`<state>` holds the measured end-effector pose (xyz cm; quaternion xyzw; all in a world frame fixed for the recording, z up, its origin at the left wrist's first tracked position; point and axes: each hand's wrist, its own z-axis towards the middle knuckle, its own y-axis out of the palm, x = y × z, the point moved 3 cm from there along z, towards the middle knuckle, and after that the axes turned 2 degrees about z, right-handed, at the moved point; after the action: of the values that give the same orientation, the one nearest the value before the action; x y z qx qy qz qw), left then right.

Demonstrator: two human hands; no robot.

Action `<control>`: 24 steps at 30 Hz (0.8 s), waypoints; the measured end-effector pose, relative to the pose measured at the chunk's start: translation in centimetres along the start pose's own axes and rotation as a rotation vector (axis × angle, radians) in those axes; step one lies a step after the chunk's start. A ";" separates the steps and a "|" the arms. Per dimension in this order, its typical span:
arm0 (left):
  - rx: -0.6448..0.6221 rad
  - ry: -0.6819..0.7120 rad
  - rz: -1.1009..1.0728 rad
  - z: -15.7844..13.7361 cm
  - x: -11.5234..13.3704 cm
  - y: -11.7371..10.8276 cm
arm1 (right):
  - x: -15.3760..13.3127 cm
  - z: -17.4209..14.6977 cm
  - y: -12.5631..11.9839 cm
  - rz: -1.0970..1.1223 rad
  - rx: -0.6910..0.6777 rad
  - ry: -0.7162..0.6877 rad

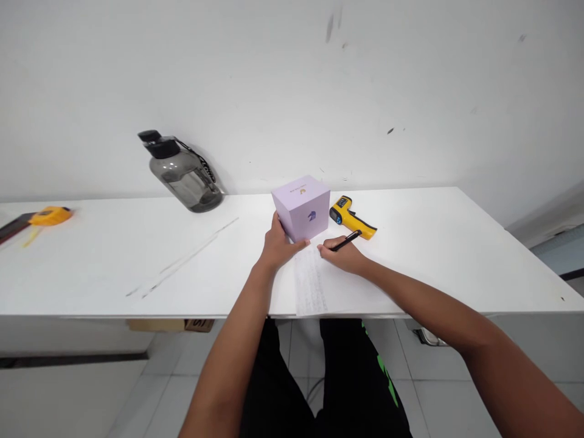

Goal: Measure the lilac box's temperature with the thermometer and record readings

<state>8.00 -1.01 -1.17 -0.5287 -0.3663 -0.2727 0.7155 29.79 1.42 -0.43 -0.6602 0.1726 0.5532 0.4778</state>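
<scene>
A lilac box (309,214) with a dark emblem on its front and gold print on top stands on the white table. My left hand (277,244) grips its lower left corner, thumb along the front bottom edge and fingers at the left side. Closed around a black pen (345,240), my right hand (342,254) rests just in front of the box's right side. Under both hands lies a white sheet of paper (311,286) with a column of faint writing; the pen's tip is hidden by my fingers. A yellow and black infrared thermometer (353,218) lies right of the box.
A grey water bottle (187,179) with a black lid leans near the wall (255,91). At the far left of the table (205,267) lies a yellow-orange tape measure (51,215) beside a dark object (16,226). A cardboard box (171,325) shows below the table's front edge.
</scene>
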 end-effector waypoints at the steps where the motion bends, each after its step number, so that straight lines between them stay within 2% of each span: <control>1: -0.004 -0.004 0.007 0.0 0.0 0.0 | 0.0 0.0 0.0 -0.001 -0.012 -0.001; 8: 0.015 -0.007 0.037 0.0 -0.1 -0.1 | 0.4 0.6 -0.6 0.105 0.007 0.073; 11: 0.013 -0.007 0.048 0.0 -0.1 -0.1 | 0.3 0.9 -1.1 0.173 -0.046 0.116; 15: 0.021 -0.008 0.045 0.1 -0.1 0.0 | 0.0 1.2 -1.4 0.264 -0.100 0.093; 21: 0.015 -0.012 -0.012 0.1 -0.4 0.0 | -0.6 1.1 -1.7 0.154 0.100 -0.008; 24: 0.023 -0.022 -0.045 0.1 -0.5 0.0 | -0.6 0.8 -1.5 0.087 0.126 -0.048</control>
<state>7.68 -0.90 -1.55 -0.5152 -0.3888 -0.2788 0.7111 30.27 2.64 0.78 -0.6074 0.2241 0.5772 0.4977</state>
